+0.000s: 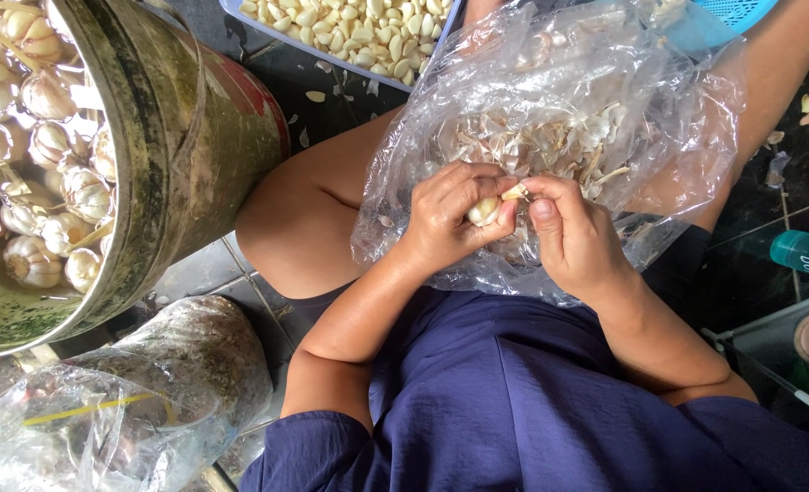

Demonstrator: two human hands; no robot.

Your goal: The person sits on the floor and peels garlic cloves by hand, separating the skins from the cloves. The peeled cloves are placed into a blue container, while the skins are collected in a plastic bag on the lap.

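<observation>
Clear plastic bag (659,100) blurs the garlic skins (532,146) inside. Left hand (450,214) pinches a garlic clove (484,211); right hand (573,232) nips its peel. The bucket (176,155) is cut off.

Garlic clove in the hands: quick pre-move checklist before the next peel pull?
1. Garlic clove gripped by left hand: ok.
2. Right hand fingertips pinching the skin flap: ok.
3. Clear plastic bag of peels lies on the lap under the hands: ok.
4. Clove fully peeled: not ok, skin attached.
5. Tray of peeled cloves close ahead: ok.
6. Bucket of soaking garlic bulbs beside the left knee: ok.
</observation>
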